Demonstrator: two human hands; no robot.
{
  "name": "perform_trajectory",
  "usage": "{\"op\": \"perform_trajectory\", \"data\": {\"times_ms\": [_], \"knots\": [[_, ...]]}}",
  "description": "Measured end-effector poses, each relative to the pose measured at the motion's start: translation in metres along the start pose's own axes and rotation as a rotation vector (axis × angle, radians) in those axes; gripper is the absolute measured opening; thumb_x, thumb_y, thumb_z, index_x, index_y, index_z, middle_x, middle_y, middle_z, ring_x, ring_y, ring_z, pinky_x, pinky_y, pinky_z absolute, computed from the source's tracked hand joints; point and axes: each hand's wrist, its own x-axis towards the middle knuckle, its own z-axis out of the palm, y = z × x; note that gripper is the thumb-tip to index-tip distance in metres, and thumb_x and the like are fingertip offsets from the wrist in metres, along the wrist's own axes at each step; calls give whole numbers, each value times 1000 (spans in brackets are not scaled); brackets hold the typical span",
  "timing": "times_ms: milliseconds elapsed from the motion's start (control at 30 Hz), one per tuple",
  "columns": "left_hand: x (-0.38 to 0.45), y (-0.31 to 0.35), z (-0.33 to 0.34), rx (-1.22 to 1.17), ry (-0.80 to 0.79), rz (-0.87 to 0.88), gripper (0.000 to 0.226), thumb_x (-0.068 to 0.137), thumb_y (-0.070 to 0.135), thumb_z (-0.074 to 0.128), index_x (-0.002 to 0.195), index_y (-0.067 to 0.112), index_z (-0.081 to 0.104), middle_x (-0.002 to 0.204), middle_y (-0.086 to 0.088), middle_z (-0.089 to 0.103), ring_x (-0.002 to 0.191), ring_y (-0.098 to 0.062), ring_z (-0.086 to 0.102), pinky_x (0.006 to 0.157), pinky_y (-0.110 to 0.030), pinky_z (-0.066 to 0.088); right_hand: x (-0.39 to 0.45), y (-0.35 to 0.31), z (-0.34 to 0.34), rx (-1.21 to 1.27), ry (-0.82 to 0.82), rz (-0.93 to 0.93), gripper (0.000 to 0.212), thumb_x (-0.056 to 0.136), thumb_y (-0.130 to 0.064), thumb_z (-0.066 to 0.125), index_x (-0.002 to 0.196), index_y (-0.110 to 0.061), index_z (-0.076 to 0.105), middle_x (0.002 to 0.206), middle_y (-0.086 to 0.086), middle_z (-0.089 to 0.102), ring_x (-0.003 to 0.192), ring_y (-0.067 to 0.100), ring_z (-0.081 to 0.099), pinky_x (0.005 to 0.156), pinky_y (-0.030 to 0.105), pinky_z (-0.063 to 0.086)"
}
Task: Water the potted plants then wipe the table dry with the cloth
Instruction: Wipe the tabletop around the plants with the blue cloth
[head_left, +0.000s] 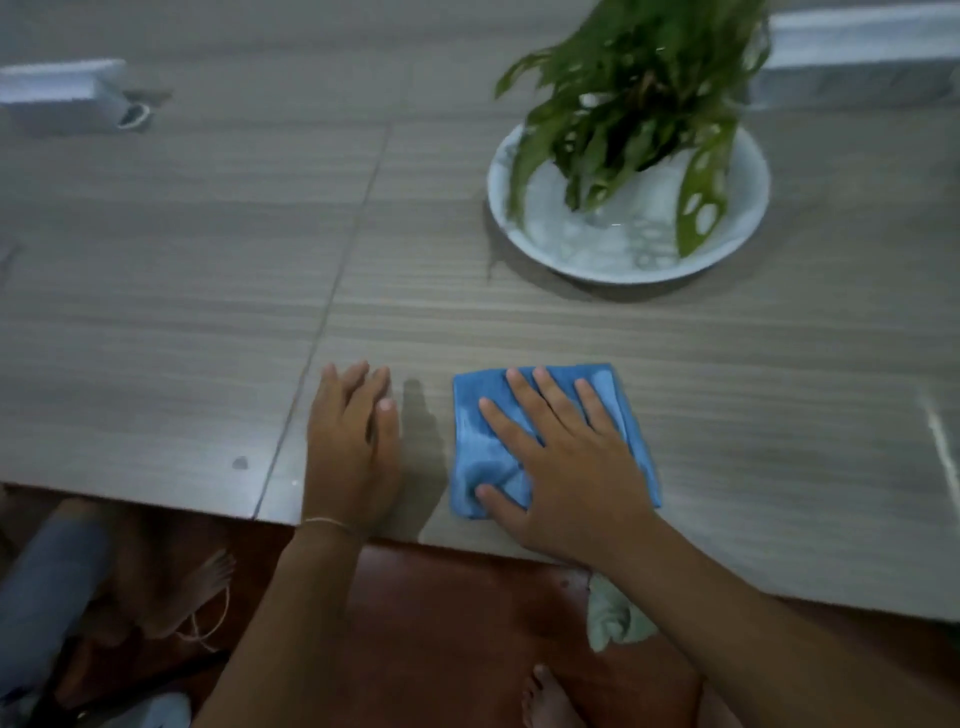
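A folded blue cloth (480, 447) lies on the grey wood-grain table (182, 312) near its front edge. My right hand (563, 467) presses flat on the cloth, fingers spread and straight. Just left of it, my left hand (353, 452) rests flat on the bare table with its fingers together. A leafy green potted plant (634, 93) stands in a white saucer (597, 260) at the back right, well beyond the cloth.
A white box (62, 85) with a cord sits at the far left, and another pale block (857, 52) at the back right. A seam runs across the tabletop. Below the table edge are a red-brown floor, bare feet and someone's leg at the left.
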Motion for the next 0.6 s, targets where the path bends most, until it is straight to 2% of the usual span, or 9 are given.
{"op": "perform_trajectory", "data": {"times_ms": [167, 367, 600], "knots": [[-1, 93, 58, -33, -158, 282, 47, 101, 26, 39, 130, -4, 61, 139, -24, 54, 140, -43, 40, 119, -51, 30, -85, 99, -33, -59, 29, 233, 83, 88, -75, 40, 159, -35, 25, 170, 0, 12, 157, 19, 4, 126, 53, 9], [-12, 242, 160, -137, -398, 551, 53, 101, 37, 36, 138, 5, 57, 149, -17, 48, 143, -30, 41, 117, -46, 34, -185, 221, -72, -76, 194, 562, 79, 88, -72, 47, 157, -33, 34, 168, 1, 22, 156, 20, 15, 124, 54, 16], [-56, 409, 268, -149, -600, 802, 52, 100, 37, 36, 140, 9, 56, 151, -16, 45, 140, -32, 44, 114, -48, 39, -290, 341, -111, -106, 253, 893, 80, 89, -75, 36, 158, -37, 27, 170, -3, 15, 157, 15, 5, 126, 52, 8]]}}
